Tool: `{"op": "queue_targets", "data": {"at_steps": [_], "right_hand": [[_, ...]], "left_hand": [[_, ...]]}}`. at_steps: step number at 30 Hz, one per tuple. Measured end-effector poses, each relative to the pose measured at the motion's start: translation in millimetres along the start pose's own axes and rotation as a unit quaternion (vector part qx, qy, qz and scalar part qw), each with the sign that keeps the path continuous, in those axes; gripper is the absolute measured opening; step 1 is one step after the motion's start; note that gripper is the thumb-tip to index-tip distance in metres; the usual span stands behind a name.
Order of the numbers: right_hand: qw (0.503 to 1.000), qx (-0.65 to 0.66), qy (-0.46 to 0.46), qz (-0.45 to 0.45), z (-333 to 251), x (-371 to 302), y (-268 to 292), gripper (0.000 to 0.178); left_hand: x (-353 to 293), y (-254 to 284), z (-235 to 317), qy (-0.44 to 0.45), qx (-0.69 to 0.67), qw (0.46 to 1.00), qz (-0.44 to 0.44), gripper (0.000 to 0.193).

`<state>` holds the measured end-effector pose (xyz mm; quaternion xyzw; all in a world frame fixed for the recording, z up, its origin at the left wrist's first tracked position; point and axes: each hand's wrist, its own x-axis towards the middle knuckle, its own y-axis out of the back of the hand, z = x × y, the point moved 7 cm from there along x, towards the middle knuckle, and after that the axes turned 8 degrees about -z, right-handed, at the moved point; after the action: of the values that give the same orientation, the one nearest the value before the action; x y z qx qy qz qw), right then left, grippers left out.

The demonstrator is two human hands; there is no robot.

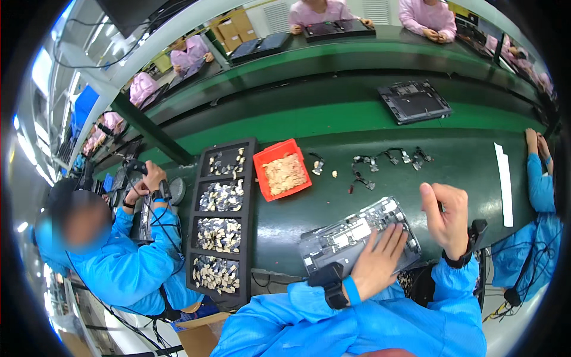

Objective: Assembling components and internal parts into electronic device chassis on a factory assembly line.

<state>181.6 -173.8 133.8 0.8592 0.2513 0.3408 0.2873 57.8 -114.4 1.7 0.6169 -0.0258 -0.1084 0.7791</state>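
An opened laptop base (340,236) with its circuit board exposed lies tilted on the green bench in front of me. My left hand (379,260) rests flat on its right part, fingers stretched out and palm down, covering some of the board. Above the laptop's right end, my right hand (447,217) is raised apart from it. Its fingers are curled in and the thumb points up; whatever they may hold is hidden. Beyond the laptop lie several small dark cable assemblies with connectors (364,162). One more small cable piece (318,164) sits beside the red bin.
A red bin (256,163) of beige pieces stands beside a black compartment tray (219,182) of small parts. Another laptop base (415,102) lies on the green belt (309,122). A white strip (504,184) lies at right. Co-workers sit left (128,262), right and across.
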Motion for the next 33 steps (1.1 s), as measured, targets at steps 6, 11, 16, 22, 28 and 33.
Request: {"op": "queue_targets", "data": {"at_steps": [6,11,16,22,28,33], "right_hand": [[0.944,0.103,-0.309,-0.053,104.0,-86.0,-38.6,0.048],[0.955,-0.008,-0.292,-0.051,101.1,-107.0,-66.7,0.036],[0.953,0.016,-0.271,-0.132,84.1,-87.7,-64.8,0.028],[0.973,0.059,-0.206,-0.089,77.5,-85.3,-69.0,0.018],[0.981,0.032,-0.169,-0.095,77.6,-89.9,-70.3,0.017],[0.93,0.206,-0.24,-0.188,79.9,-104.6,-64.1,0.011]], "left_hand": [[-14.0,-10.8,10.5,0.024,0.039,0.996,0.072,0.065],[-10.2,-8.4,5.8,0.018,0.006,0.998,0.061,0.075],[-5.0,12.7,-3.7,0.012,-0.079,0.996,0.045,0.093],[-4.9,15.9,-0.1,0.009,-0.027,0.998,0.059,0.095],[-4.0,9.2,4.9,0.01,-0.026,0.997,0.07,0.09],[-17.3,0.6,27.2,-0.013,-0.002,0.996,0.093,0.082]]}}
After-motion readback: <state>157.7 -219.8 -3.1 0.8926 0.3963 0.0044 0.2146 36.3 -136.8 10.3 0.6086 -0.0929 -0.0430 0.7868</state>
